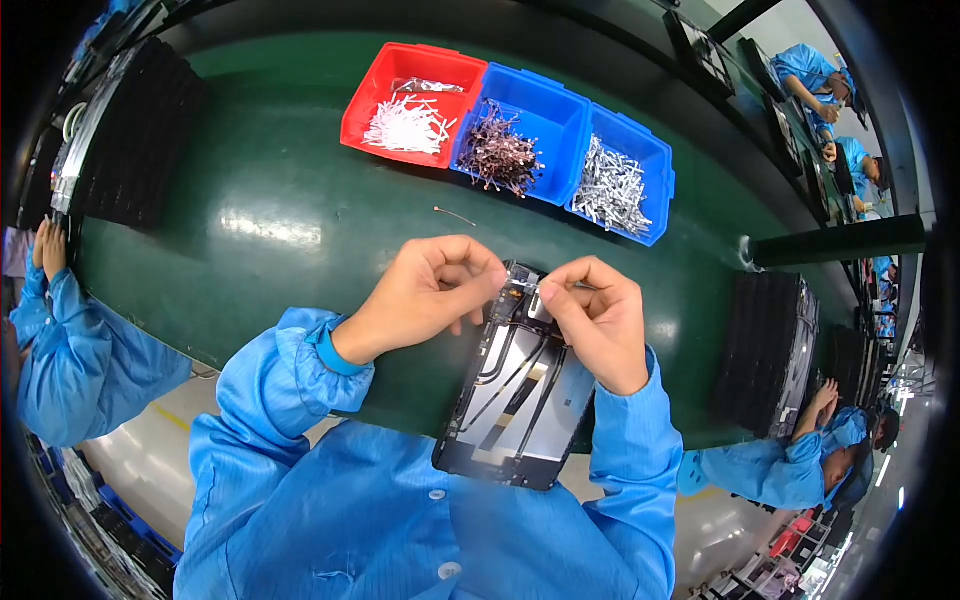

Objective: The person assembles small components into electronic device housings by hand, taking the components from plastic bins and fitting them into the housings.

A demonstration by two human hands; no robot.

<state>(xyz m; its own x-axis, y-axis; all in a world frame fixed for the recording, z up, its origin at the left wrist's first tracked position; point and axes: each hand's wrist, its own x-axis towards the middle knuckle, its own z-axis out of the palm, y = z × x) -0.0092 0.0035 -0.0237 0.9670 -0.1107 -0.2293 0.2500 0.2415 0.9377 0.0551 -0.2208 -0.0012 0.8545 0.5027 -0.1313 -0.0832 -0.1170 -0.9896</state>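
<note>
A black-framed flat device panel lies tilted in front of me, its silvery back and dark cables showing; its lower end reaches past the table's near edge. Over its far end, my left hand and my right hand are close together, each closed in a thumb-and-finger pinch. Between the fingertips runs a small shiny strip, one end at each hand. Its exact kind is too small to tell. A single thin cable with a small round end rests on the table beyond my left hand.
Behind my hands stand a red bin with white strips and a clear packet, a blue bin with brownish cables, and another blue bin with silvery strips. Dark stacks flank the green table. Co-workers in blue sit on both sides.
</note>
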